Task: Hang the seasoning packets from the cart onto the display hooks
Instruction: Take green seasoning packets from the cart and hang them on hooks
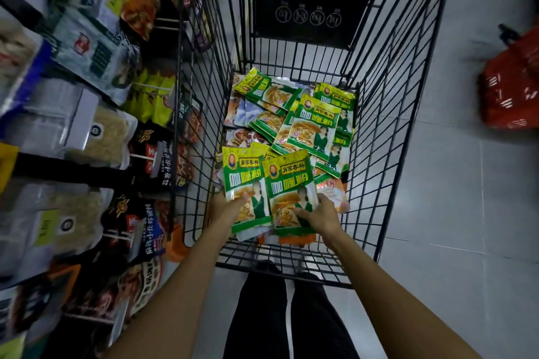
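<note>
Person is standing at the near end of the wire cart (388,114), both arms reaching down into it. Left hand (226,207) is gripping a green packet (243,175) by its lower half. Right hand (320,214) is gripping a second green packet (288,181) just beside it, edges overlapping.

Step, as I read it: gathering stock for hanging. A loose pile of packets (315,122) is lying on the cart floor beyond the hands.

Next move is calling for a turn left to the display hooks (141,156), bringing a packet's top edge up to a rod.

Hard to tell: whether each hand is holding one packet or several. Hang holes are too small to make out. The rack is blurring toward the frame edge, so which hook is meant is unclear.
</note>
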`<action>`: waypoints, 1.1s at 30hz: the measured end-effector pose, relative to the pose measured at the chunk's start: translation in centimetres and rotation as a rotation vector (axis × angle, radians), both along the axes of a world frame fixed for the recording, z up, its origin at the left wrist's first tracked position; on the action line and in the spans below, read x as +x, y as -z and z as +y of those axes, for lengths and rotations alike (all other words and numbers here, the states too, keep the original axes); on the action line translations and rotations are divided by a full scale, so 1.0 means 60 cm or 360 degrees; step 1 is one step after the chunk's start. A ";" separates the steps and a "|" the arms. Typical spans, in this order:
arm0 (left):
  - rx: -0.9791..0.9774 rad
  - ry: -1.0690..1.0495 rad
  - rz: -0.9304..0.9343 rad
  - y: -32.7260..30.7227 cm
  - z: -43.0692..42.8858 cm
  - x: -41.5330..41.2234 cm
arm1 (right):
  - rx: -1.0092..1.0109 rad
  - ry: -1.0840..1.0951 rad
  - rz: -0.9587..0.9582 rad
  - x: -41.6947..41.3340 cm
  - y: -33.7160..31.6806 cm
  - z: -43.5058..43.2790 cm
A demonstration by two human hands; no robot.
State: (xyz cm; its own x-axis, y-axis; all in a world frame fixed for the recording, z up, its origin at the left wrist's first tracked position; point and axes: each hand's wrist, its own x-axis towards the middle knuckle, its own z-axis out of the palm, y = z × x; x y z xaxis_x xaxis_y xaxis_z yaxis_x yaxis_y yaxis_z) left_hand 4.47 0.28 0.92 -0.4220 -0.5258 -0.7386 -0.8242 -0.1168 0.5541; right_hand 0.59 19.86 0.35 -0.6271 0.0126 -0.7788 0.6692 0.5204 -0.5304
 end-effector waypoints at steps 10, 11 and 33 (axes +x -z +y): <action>-0.0318 -0.0153 0.0553 -0.209 -0.026 0.007 | -0.0400 -0.0238 0.0419 -0.086 -0.214 -0.012; -0.0379 -0.0177 0.0611 -0.240 -0.031 0.010 | -0.0466 -0.0267 0.0467 -0.093 -0.243 -0.018; -0.1822 -0.1008 0.1639 -0.965 -0.093 0.469 | -0.1980 -0.1377 0.1172 0.118 -0.922 -0.313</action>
State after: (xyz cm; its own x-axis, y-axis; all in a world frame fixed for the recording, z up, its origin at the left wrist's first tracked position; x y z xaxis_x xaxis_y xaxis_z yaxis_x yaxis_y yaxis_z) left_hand 32.60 -5.28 58.84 0.0217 -0.8297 0.5577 -0.0676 0.5554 0.8289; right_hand 7.64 1.11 55.67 -0.3296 -0.8594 0.3908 -0.1285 -0.3692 -0.9204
